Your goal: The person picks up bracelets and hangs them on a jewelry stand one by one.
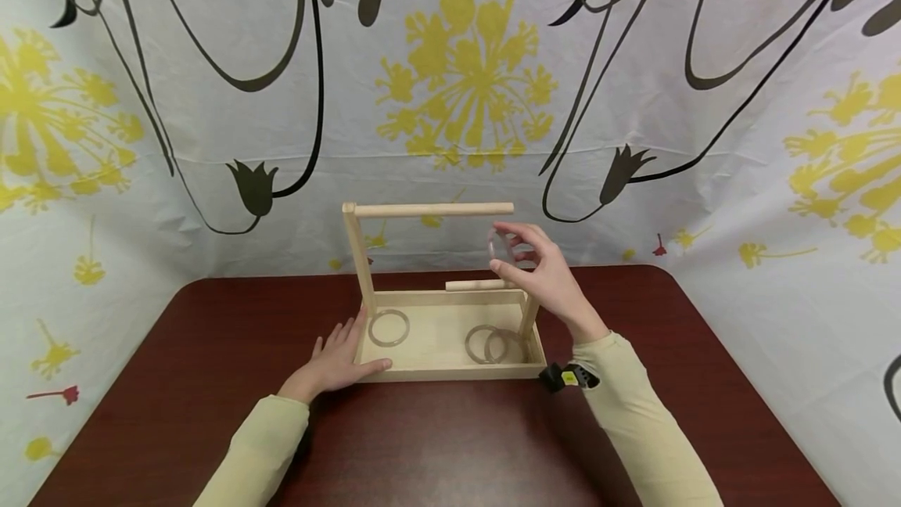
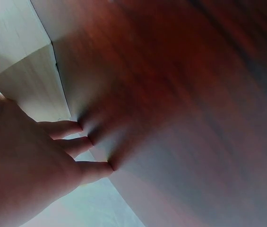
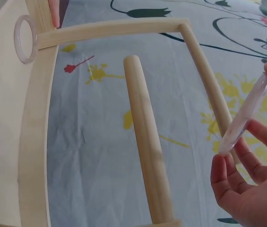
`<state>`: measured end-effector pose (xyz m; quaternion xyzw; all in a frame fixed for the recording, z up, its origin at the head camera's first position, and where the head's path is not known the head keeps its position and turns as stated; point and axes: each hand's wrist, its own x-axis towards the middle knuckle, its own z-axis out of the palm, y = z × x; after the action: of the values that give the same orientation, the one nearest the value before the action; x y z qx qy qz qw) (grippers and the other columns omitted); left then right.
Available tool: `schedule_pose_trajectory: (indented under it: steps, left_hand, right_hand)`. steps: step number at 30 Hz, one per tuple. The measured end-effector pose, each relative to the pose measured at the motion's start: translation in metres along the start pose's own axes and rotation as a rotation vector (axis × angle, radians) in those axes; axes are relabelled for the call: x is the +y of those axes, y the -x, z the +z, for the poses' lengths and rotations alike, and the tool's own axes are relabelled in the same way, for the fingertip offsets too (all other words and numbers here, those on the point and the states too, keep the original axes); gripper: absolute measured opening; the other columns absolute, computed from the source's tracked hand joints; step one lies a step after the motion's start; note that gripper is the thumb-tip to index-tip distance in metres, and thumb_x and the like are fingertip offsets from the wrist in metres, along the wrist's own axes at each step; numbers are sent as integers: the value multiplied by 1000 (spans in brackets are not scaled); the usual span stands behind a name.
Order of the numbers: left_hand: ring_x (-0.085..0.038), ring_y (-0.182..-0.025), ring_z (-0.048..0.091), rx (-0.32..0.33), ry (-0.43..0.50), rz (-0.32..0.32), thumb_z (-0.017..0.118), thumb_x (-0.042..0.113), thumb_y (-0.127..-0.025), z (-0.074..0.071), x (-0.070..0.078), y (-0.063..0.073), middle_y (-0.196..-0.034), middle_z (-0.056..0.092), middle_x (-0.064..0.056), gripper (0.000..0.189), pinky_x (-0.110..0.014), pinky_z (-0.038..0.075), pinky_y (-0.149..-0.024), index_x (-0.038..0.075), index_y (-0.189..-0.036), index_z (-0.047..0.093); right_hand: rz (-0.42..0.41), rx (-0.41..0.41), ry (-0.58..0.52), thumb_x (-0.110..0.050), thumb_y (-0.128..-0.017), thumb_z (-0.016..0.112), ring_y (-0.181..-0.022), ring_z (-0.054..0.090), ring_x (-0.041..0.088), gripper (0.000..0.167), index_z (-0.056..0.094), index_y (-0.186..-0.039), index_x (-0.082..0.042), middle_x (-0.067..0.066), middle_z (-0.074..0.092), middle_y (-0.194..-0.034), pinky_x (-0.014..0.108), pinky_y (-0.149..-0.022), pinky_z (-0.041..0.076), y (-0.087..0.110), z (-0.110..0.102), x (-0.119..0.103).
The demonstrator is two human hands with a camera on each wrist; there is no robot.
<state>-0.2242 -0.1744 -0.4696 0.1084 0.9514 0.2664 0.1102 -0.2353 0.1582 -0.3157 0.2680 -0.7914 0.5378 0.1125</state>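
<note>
My right hand [image 1: 552, 268] pinches a pale translucent bangle [image 3: 246, 111] between thumb and fingers, close to the free end of the upper wooden rod [image 1: 432, 210]. In the head view it is below and beside that rod's tip. My left hand [image 1: 334, 362] rests against the left end of the wooden tray [image 1: 429, 339], its thumb by the front edge and its other fingers extended along the side. A bangle [image 1: 371, 329] lies at the tray's left; overlapping bangles [image 1: 468, 339] lie at its right. A shorter, lower rod [image 1: 475, 285] extends leftward from the right post [image 1: 528, 318].
The tray stands on a dark reddish-brown table [image 1: 450, 436]. A tall left post [image 1: 360, 260] carries the upper rod. Behind the table hangs a pale cloth [image 1: 422, 131] printed with yellow and dark plants. A dark band [image 1: 570, 376] is on the right wrist.
</note>
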Motion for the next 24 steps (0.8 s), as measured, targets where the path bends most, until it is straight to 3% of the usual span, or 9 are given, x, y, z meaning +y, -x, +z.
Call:
schedule_pose_trajectory:
  steps: [14,24]
  left_hand:
    - [-49,-140,13,0,5,4,63,61,-85,-1,0,1,-154,17,-29,109,-71,7,-103,8,-156,1]
    - [-49,-140,13,3,12,3,62,63,-84,1,0,1,-154,17,-29,109,-71,6,-103,9,-156,1]
  right_hand:
    - [-29,60,40,3,-86,69,-109,47,42,50,52,-132,8,26,48,-126,54,-86,42,-8,-15,1]
    - [-4,85,68,-1,-87,69,-111,47,43,51,52,-134,6,27,47,-128,56,-89,41,-15,-24,5]
